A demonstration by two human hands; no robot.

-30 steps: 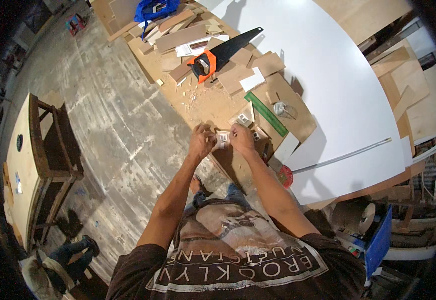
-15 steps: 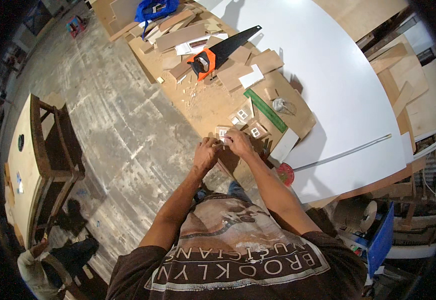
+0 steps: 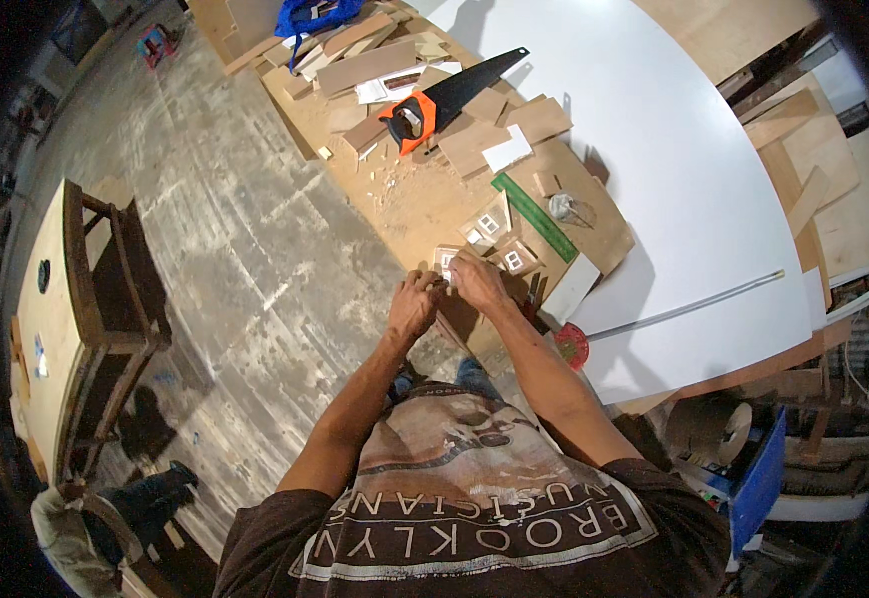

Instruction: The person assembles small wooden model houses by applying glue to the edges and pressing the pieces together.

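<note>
At the table's near edge, both hands meet over a small wooden panel with a white window frame. My left hand is closed, its fingertips at the panel's near left edge. Closed in a pinch, my right hand presses over the white frame; its fingertips hide whatever small piece is between them. Just beyond lies a house-shaped wooden panel with white frames. Another wooden panel with a white window lies right of my right hand. A green ruler lies past them.
An orange-and-black handsaw rests among wood offcuts farther up the table. A crumpled clear cup, red round object and metal rod lie rightward on the white sheet. A person sits lower left near another table.
My right fingers have shifted slightly and cover more of the white window frame. My left hand stays nearly in place. The whole view has moved a little.
</note>
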